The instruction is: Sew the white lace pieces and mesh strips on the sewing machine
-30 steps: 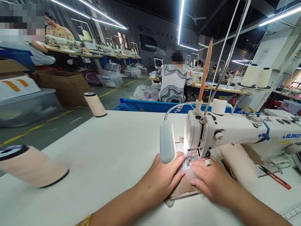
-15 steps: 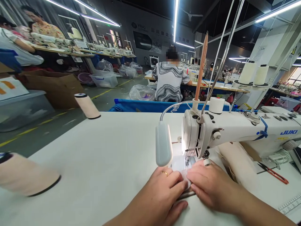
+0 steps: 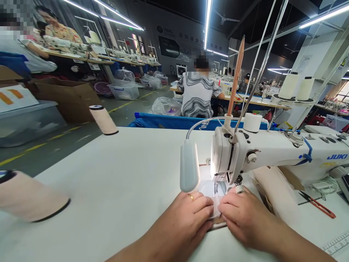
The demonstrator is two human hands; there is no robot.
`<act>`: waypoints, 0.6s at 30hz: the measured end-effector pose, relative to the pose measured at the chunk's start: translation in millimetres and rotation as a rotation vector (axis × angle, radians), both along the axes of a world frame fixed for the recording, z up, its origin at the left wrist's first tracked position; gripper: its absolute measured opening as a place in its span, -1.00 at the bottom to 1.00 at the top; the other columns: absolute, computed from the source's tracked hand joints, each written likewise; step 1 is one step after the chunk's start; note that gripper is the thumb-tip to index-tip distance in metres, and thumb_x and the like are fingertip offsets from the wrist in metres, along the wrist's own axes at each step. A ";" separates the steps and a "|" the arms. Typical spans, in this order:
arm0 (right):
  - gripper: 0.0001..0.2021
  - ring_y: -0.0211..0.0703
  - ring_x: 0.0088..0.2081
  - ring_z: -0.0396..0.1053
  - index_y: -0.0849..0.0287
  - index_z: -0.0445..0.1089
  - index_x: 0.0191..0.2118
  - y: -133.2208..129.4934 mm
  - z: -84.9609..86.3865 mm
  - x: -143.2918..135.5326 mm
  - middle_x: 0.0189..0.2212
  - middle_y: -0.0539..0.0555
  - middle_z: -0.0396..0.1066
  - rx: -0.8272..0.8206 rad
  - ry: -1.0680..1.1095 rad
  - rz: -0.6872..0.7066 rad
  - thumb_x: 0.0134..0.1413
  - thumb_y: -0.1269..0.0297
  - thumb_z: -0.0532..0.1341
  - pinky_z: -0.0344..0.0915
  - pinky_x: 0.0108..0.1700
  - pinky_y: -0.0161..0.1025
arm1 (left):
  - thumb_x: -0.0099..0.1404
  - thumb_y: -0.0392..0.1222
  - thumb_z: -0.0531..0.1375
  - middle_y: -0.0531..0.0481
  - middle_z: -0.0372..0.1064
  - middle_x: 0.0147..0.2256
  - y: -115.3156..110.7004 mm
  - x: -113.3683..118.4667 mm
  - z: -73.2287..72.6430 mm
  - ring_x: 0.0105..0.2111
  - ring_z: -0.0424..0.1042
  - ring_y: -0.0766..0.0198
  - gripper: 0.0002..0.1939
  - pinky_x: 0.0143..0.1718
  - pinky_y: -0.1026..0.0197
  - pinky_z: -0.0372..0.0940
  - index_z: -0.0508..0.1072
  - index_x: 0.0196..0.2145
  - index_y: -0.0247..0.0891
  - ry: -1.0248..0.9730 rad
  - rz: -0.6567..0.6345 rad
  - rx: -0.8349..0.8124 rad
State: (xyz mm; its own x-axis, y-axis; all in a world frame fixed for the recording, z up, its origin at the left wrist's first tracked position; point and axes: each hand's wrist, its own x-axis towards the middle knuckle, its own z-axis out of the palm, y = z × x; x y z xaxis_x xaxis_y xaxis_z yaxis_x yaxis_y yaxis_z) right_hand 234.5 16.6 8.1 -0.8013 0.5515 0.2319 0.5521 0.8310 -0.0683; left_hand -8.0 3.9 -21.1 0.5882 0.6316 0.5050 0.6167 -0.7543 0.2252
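Note:
A thin, pale, see-through piece of fabric (image 3: 216, 208) lies in front of the needle area of a white sewing machine (image 3: 261, 149). My left hand (image 3: 188, 216) grips its left side, fingers curled and thumb tucked under. On the opposite side my right hand (image 3: 244, 214) pinches the fabric, its fingertips close to the presser foot (image 3: 216, 187). A narrow strip of the cloth shows between the two hands; the rest is covered by my fingers. Left of the machine head hangs a lit lamp (image 3: 189, 167) on a bent metal neck.
Two beige thread cones (image 3: 104, 120) stand on the left of the white table (image 3: 122, 189). Red-handled thread snips (image 3: 317, 204) and a clear ruler (image 3: 338, 242) lie at the right. Beige cloth (image 3: 275, 189) is bunched behind my right hand. A person (image 3: 197, 91) sits ahead.
My hands have drawn slightly apart, and more of the pale fabric shows between them. My left thumb has tucked in. The view has shifted a little.

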 end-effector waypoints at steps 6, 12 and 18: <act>-0.86 -0.05 -0.20 0.30 0.12 0.31 -0.25 1.8 -5.2 0.1 -0.23 0.05 0.47 -0.030 0.028 -0.018 0.38 0.46 0.12 0.16 -0.12 -0.13 | 0.45 -0.38 0.09 0.00 0.55 -0.25 0.3 -0.5 -0.3 -0.28 0.47 0.15 -0.75 -0.15 0.05 0.25 0.52 -0.21 -0.12 0.003 -0.007 0.080; -0.88 -0.02 -0.17 0.34 0.12 0.35 -0.19 3.3 -3.0 -1.3 -0.19 0.07 0.50 -0.051 0.041 -0.028 0.39 0.47 0.14 0.16 -0.13 -0.12 | 0.51 -0.39 0.04 0.05 0.53 -0.35 -2.0 4.1 5.8 -0.36 0.42 0.19 -0.71 -0.18 0.04 0.18 0.49 -0.28 -0.15 -0.030 -0.058 0.148; -0.86 -0.02 -0.16 0.34 0.13 0.37 -0.15 5.1 -3.3 -2.0 -0.13 0.08 0.52 -0.048 0.084 -0.044 0.33 0.52 0.14 0.19 -0.13 -0.13 | 0.45 -0.42 0.09 0.00 0.55 -0.30 -2.4 1.3 23.7 -0.29 0.49 0.16 -0.73 -0.13 0.06 0.26 0.53 -0.22 -0.13 0.063 -0.030 0.116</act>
